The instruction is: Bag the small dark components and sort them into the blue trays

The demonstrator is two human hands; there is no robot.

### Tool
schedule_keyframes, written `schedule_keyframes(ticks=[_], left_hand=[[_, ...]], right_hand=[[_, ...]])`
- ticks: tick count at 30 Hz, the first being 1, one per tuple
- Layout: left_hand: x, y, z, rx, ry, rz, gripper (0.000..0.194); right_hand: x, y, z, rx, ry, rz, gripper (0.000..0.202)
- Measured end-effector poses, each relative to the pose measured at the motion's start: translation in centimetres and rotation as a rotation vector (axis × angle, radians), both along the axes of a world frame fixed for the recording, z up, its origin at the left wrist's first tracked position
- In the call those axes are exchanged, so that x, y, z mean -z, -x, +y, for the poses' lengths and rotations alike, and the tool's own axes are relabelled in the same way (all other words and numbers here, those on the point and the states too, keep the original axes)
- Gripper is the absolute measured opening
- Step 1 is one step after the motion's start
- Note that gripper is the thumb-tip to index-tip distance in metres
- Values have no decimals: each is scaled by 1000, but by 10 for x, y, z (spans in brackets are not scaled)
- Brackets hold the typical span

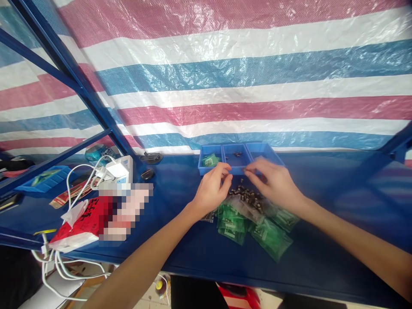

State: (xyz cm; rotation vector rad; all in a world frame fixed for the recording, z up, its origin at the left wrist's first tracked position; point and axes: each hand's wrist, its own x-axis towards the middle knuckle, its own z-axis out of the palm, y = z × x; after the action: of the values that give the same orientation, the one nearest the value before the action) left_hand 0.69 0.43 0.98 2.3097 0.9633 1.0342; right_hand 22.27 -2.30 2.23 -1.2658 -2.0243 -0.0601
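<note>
My left hand is at the front left of a blue three-compartment tray, its thumb and fingers curled together. My right hand is at the tray's front right, fingertips pinched close together. Whatever either hand holds is too small to make out. Between and below them lies a heap of small dark metal parts, partly on clear plastic. Green printed plastic bags lie nearer me. Inside the tray, green packets fill part of the left compartment, and a few small dark pieces sit in the middle one.
On the blue table, a red tissue pack lies left, beside a white power strip with cables. Another blue tray stands farther left. Blue metal posts and a striped plastic sheet enclose the back.
</note>
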Motion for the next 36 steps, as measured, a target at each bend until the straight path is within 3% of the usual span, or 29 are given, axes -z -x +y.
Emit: schedule_keyframes(ticks=[3,6,9,12,16,26,36], left_hand=[[1,6,7,-42,-103,111,19],[1,11,12,-63,-168,209,25],[3,13,15,-46,-174,292,28],[5,12,15,-3,-175,350,29],[7,7,11,63,-202,403,27],[9,7,13,150,-181,505,27],[12,5,14,139,-161,490,21]], right_hand=[[-9,-8,26,153,10,-116,21],[-9,-14,29,226,-4,-210,26],[3,-14,8,155,-46,-228,26],[20,-11,-12,92,21,-268,25],[33,-6,-15,17,134,-294,25],[33,-1,-15,-113,157,-187,28],[35,2,-17,-149,197,-190,28]])
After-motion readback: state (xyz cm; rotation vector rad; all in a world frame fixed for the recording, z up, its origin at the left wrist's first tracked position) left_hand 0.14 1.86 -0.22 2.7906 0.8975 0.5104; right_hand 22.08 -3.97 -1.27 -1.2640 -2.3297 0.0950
